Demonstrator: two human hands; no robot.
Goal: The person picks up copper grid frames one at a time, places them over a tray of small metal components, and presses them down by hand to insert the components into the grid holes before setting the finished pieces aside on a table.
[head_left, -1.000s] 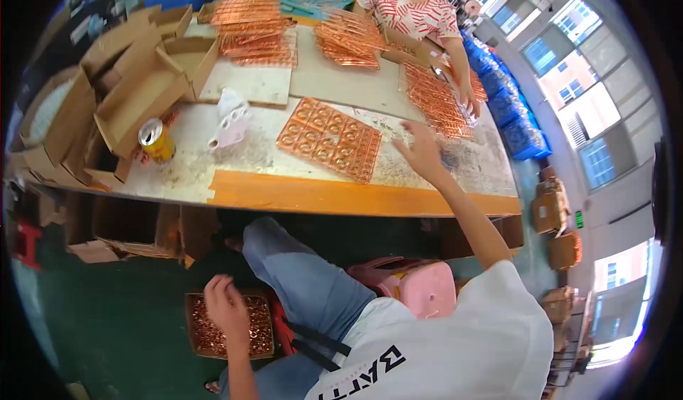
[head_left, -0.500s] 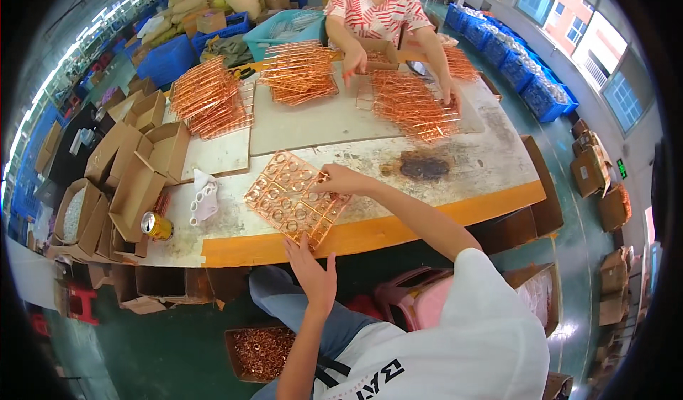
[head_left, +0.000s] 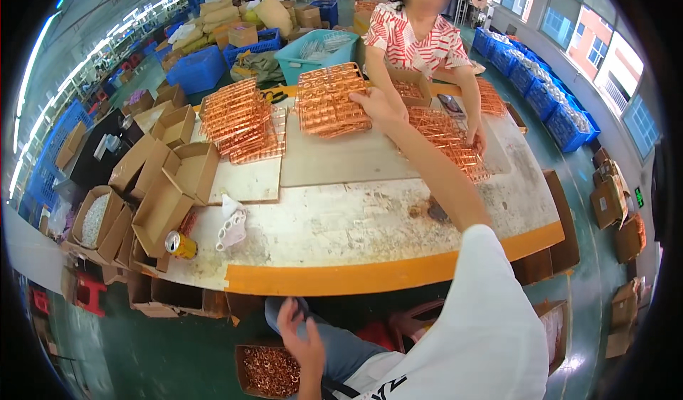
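Note:
My right arm reaches far across the table. My right hand (head_left: 383,108) pinches the right edge of a copper-coloured lattice panel (head_left: 331,103), which lies at the top of the middle stack. How far the panel rests on the others I cannot tell. My left hand (head_left: 302,334) is held over my lap, fingers apart with nothing in them, near a box of small copper-coloured pieces (head_left: 270,370) below the table. Another stack of panels (head_left: 238,121) stands to the left. At the right, a co-worker's hand (head_left: 477,141) touches a third pile of panels (head_left: 447,138).
On the table's left lie a white crumpled item (head_left: 232,231) with holes, a yellow can (head_left: 181,245) and open cardboard boxes (head_left: 162,215). A teal bin (head_left: 316,53) stands behind the stacks. Orange tape (head_left: 341,278) covers the near edge. The co-worker (head_left: 420,41) stands opposite.
My right hand has gone from the near edge to the far middle stack, and the panel has left the near edge. My left hand has let go and dropped toward my lap. The view has tilted up.

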